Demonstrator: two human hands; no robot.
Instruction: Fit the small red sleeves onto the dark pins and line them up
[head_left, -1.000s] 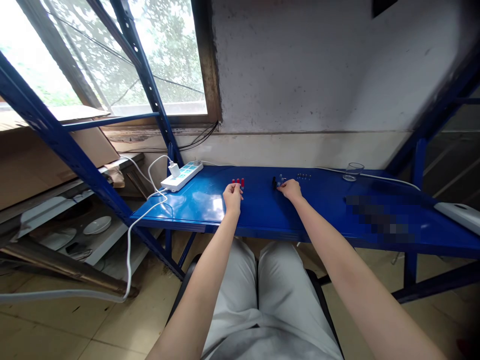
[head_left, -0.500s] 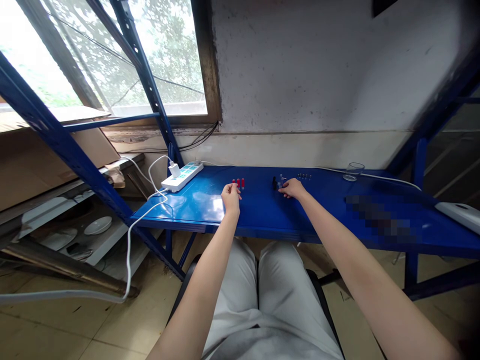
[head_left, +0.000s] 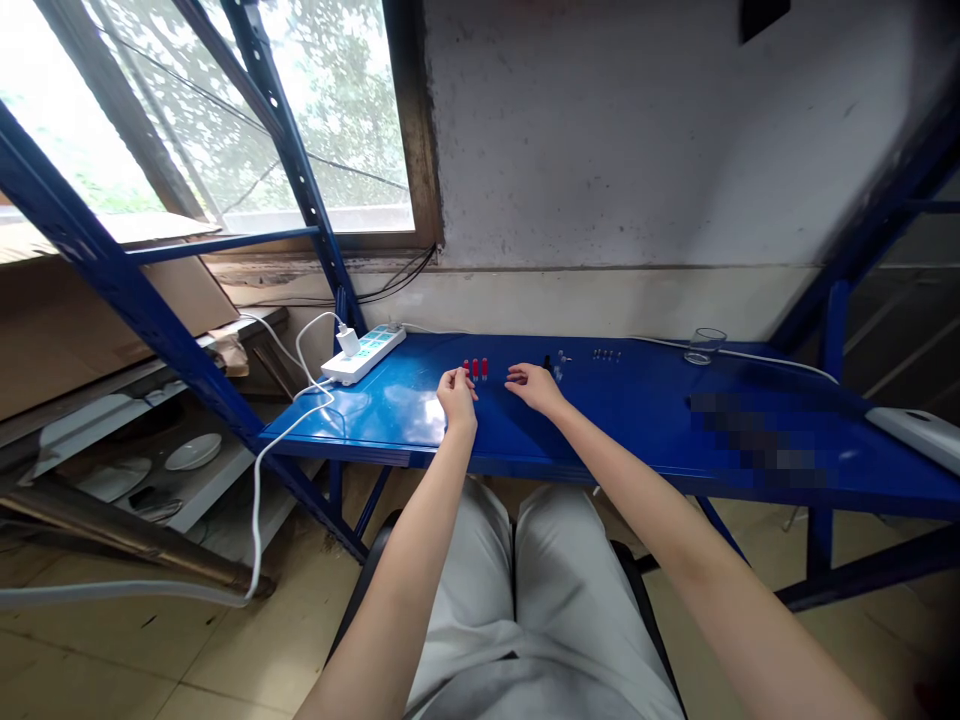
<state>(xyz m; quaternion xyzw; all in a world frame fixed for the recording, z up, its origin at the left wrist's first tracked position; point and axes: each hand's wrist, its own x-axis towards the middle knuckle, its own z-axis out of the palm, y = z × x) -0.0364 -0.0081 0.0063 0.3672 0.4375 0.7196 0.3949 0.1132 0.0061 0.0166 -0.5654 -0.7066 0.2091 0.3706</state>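
My left hand (head_left: 456,391) rests on the blue metal shelf (head_left: 615,420) with its fingers curled, just in front of three small red pieces (head_left: 475,368) standing in a row. Whether it holds anything is hidden. My right hand (head_left: 529,385) is close to the right of the red pieces, fingers pinched together, and what they hold is too small to make out. A small dark piece and some clear pieces (head_left: 556,360) lie just beyond the right hand. A row of tiny dark pieces (head_left: 606,354) sits further right.
A white power strip (head_left: 363,353) with a plugged charger and white cable lies at the shelf's left end. A clear glass (head_left: 706,344) stands at the back right. A white device (head_left: 915,428) lies at the far right. Blue rack posts (head_left: 97,265) frame the sides. Plates sit on a lower left shelf.
My right hand has moved left, from the dark and clear pieces toward the red pieces. My left hand has shifted slightly back and left.
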